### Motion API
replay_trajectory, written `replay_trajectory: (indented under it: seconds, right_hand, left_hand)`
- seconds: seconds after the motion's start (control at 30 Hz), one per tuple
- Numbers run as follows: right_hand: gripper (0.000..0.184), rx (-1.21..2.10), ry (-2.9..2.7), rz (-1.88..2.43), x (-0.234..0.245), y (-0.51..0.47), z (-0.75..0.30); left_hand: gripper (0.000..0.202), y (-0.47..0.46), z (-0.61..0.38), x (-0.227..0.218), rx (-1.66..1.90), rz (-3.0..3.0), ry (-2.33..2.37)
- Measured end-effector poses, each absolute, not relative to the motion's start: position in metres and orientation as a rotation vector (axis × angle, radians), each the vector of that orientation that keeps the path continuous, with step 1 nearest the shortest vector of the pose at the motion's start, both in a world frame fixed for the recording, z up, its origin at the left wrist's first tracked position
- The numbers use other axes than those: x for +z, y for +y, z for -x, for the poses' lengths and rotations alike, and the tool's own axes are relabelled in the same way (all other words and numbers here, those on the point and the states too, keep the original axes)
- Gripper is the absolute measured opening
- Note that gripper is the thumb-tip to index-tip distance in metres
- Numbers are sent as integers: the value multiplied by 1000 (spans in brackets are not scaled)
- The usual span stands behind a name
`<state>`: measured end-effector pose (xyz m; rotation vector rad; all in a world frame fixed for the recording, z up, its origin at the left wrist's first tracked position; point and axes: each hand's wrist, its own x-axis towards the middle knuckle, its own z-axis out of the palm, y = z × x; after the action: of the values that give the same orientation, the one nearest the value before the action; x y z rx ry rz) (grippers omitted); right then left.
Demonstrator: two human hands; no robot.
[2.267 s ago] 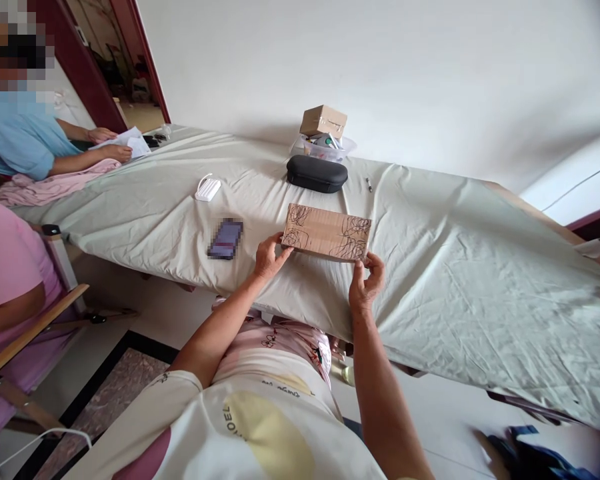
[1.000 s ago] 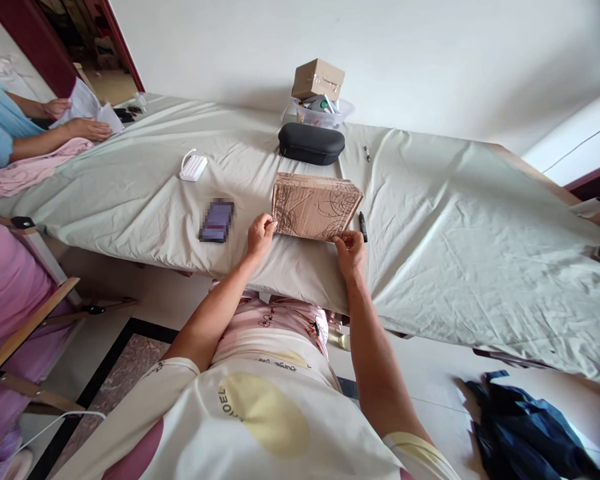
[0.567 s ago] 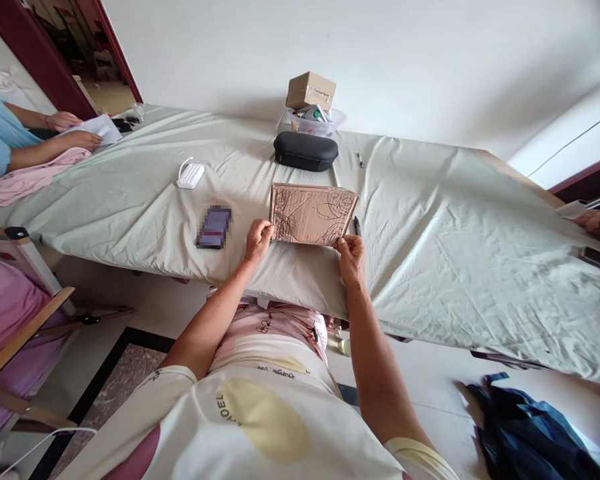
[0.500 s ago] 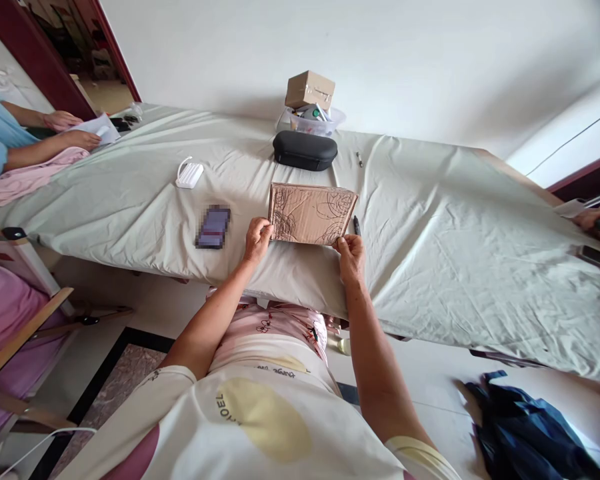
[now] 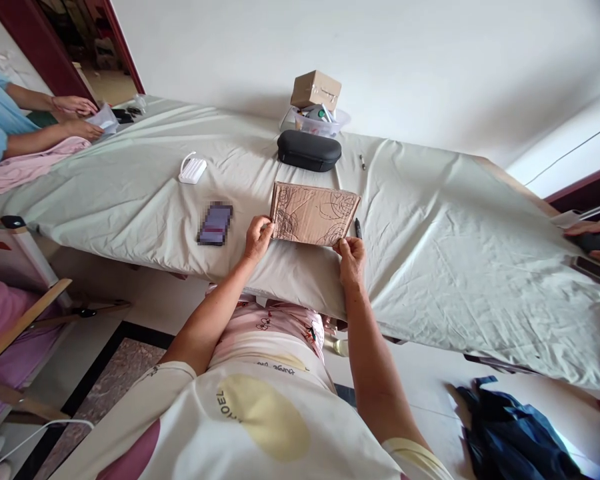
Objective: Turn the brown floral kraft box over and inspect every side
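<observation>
A flat cardboard box [image 5: 313, 213] covered in black scribbles lies on the grey-green cloth of the table [image 5: 430, 220], near its front edge. My left hand [image 5: 258, 238] pinches the box's near left corner with curled fingers. My right hand [image 5: 351, 257] grips its near right corner the same way. A black marker [image 5: 358, 229] lies on the cloth just right of the box, by my right fingers.
Beyond the box lie a black case [image 5: 309, 151], a clear tub [image 5: 320, 120] with a small cardboard box [image 5: 315, 90] on it, a pen [image 5: 363, 162], a white object [image 5: 193, 169] and a phone [image 5: 215, 224]. One person's hands [image 5: 75, 113] hold paper far left; another's hand [image 5: 593, 233] shows far right.
The box was tipped over from standing on its edge to lying flat, and my hands shifted to its near corners. In the last half second it barely moves.
</observation>
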<state>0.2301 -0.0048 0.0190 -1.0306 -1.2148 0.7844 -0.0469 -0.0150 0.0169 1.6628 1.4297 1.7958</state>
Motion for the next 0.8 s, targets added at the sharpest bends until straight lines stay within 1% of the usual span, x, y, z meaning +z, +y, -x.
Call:
replay_trajectory:
  seconds: [0.17, 0.57, 0.7, 0.8]
  right_hand:
    - [45, 765, -1220, 1012, 21, -6, -229]
    - [44, 756, -1246, 1039, 30, -13, -227]
    - [44, 700, -1345, 1013, 32, -17, -226]
    - [44, 648, -1387, 1019, 32, -18, -227]
  left_hand:
    - [20, -12, 50, 13, 1848, -1717, 1418]
    - [15, -7, 45, 3, 1985, -1936, 1568]
    - [17, -5, 48, 2, 2009, -1894, 1611]
    - [17, -5, 51, 3, 1964, -1847, 1601]
